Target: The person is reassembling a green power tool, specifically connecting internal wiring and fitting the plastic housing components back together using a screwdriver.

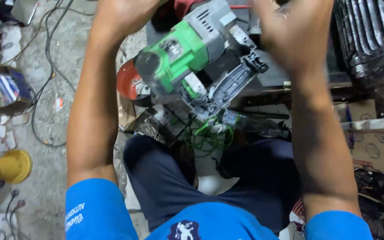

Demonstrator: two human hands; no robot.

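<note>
Hands raised over a green and grey power tool (196, 62) above the lap: left hand (121, 15) beside its top, right hand (296, 33) blurred; finger state cannot be told. Green wire (207, 138) lies below.

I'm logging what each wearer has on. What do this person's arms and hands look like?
Both forearms are bare, with no gloves, watch or bands visible. The left hand and right hand are blurred and partly cut off by the frame's top edge. Short bright blue shirt sleeves cover the upper arms; the left sleeve carries small white lettering.
</note>
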